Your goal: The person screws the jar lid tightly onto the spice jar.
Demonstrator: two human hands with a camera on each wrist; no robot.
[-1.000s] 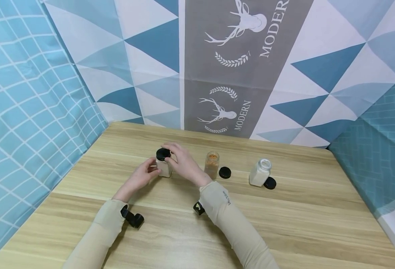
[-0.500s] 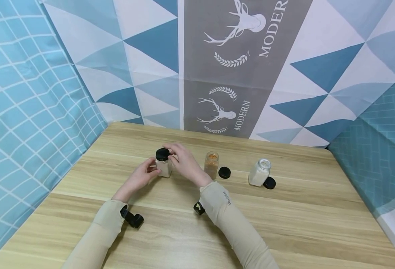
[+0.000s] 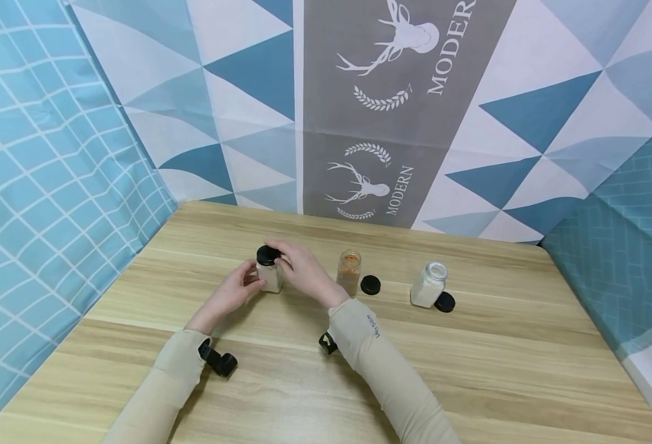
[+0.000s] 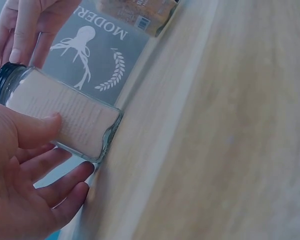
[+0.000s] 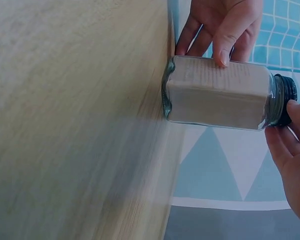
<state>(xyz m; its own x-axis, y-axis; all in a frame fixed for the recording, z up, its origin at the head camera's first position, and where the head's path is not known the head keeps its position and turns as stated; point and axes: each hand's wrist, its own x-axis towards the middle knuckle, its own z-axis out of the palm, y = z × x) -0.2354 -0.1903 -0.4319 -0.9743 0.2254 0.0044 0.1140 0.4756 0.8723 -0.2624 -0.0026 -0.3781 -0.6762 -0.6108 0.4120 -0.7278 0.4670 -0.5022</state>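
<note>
A square glass jar of pale powder [image 3: 272,280] stands upright on the wooden table, with a black lid [image 3: 267,254] on its mouth. My left hand [image 3: 235,291] holds the jar's body from the left; the thumb lies across its printed side in the left wrist view. Thumb and fingers of my right hand [image 3: 308,275] pinch the lid from the right, and its ribbed rim [image 5: 288,92] shows in the right wrist view. Beyond the right hand stands an uncapped jar of orange seasoning [image 3: 350,275], its base partly behind the wrist.
One black lid [image 3: 370,285] lies right of the orange jar. Farther right, an uncapped jar of white powder [image 3: 426,291] has another black lid [image 3: 445,302] against its base. A patterned cloth [image 3: 359,123] hangs along the table's [image 3: 470,370] back edge.
My right hand's fingers drew back slightly along the lid's edge, then moved forward around it again. The left hand and the jar have stayed in place.
</note>
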